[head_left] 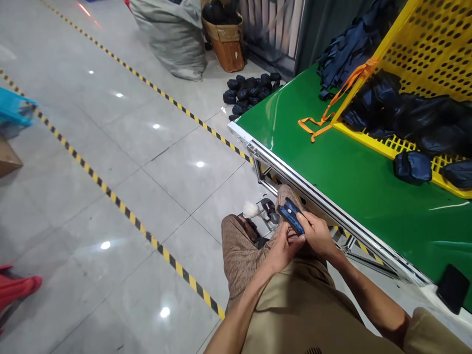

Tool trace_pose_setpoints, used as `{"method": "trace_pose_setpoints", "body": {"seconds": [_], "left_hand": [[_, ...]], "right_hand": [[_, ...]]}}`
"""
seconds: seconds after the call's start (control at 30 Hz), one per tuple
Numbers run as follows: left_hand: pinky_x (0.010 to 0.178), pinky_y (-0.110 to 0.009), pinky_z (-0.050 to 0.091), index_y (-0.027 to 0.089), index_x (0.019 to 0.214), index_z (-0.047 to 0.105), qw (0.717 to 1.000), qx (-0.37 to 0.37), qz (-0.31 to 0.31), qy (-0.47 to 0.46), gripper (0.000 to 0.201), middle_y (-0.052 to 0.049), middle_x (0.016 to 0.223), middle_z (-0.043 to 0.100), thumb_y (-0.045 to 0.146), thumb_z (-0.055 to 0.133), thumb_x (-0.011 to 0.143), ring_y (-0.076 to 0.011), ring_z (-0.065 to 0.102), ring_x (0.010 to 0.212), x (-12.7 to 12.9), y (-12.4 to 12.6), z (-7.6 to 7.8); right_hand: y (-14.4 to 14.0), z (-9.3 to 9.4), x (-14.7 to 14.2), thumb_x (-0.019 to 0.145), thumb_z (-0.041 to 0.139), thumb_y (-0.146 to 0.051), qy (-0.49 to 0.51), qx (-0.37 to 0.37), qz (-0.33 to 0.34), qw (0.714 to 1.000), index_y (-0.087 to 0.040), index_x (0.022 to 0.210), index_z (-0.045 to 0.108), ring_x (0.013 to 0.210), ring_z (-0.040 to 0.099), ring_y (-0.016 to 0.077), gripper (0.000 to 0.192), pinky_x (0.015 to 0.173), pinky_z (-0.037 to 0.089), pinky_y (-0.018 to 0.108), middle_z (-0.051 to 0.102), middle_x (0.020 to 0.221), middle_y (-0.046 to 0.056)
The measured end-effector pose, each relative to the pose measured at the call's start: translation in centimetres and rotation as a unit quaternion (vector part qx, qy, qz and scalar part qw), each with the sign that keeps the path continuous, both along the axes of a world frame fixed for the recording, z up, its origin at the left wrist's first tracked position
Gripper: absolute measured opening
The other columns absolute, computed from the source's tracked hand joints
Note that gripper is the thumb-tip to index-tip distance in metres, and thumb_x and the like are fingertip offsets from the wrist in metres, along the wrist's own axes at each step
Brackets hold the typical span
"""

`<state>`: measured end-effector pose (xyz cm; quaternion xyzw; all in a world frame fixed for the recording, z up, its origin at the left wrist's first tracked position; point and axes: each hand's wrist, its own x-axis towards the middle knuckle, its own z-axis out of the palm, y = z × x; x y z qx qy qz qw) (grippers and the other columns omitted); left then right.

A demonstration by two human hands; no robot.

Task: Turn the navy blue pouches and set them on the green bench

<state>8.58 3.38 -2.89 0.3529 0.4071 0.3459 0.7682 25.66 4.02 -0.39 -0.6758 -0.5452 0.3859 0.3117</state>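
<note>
Above my lap I hold a small dark blue folded pouch [292, 214], with a little white spot showing near its middle. My left hand [283, 248] grips the near end of it from below, its fingers partly hidden. From the right side, my right hand [316, 235] pinches the same pouch, thumb side up. Both hands are close together, left of the edge of the green table [295, 142].
A yellow perforated crate [391, 155] with an orange strap [324, 125] holds dark bundles on the table. A black phone [453, 289] lies near the table edge. Dark pouches [250, 91], a grey sack [173, 34] and a brown bin [226, 46] stand on the floor.
</note>
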Motion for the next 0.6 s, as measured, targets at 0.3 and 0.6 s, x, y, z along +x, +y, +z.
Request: {"method": "trace_pose_setpoints", "body": {"seconds": [0.3, 0.6], "left_hand": [[0.105, -0.037, 0.053, 0.022, 0.109, 0.08, 0.988, 0.049, 0.04, 0.14, 0.042, -0.007, 0.111, 0.08, 0.062, 0.066, 0.105, -0.0271, 0.067, 0.106, 0.7, 1.6, 0.2], [0.109, -0.043, 0.052, 0.025, 0.091, 0.077, 0.969, 0.168, -0.003, 0.179, 0.039, -0.01, 0.101, 0.077, 0.055, 0.06, 0.111, -0.0304, 0.066, 0.103, -0.8, -0.6, 2.4]], "right_hand": [[-1.7, -1.2, -0.9, 0.113, 0.056, -0.052, -0.002, 0.042, -0.018, 0.999, -0.026, 0.122, 0.087, 0.121, 0.078, 0.0323, 0.041, 0.114, 0.057, 0.044, 0.085, 0.127, 0.01], [1.6, -2.8, 5.5, 0.104, 0.054, -0.084, -0.029, 0.02, -0.167, 0.985, -0.022, 0.07, 0.061, 0.066, 0.052, 0.0194, 0.071, 0.062, 0.04, 0.031, 0.055, 0.065, -0.001]]}}
